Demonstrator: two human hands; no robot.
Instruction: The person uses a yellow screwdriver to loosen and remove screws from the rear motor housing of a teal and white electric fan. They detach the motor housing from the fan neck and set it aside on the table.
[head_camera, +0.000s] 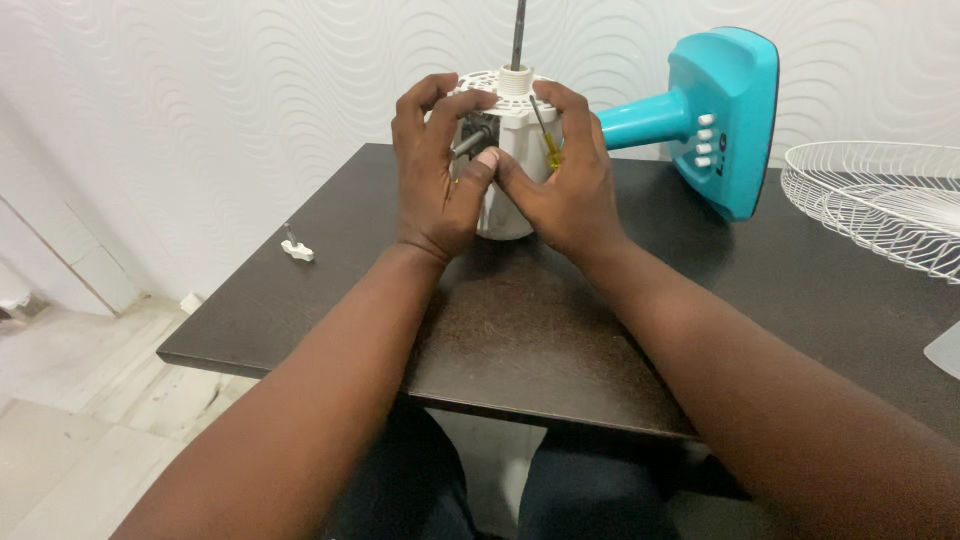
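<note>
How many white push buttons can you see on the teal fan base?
4, stacked in a column on the teal fan base: top button, second, third, bottom. Others may be hidden.

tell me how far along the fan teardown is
Done: the wire guard lies off to the right, and a small white knob lies on the table. In hand: left hand and right hand grip the white motor housing; a screwdriver is there. Left: housing looks closed, on the teal stand.

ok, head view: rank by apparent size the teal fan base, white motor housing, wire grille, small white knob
1. teal fan base
2. wire grille, cut off at the frame edge, so its rank against the base is unsure
3. white motor housing, partly covered by both hands
4. small white knob
</note>
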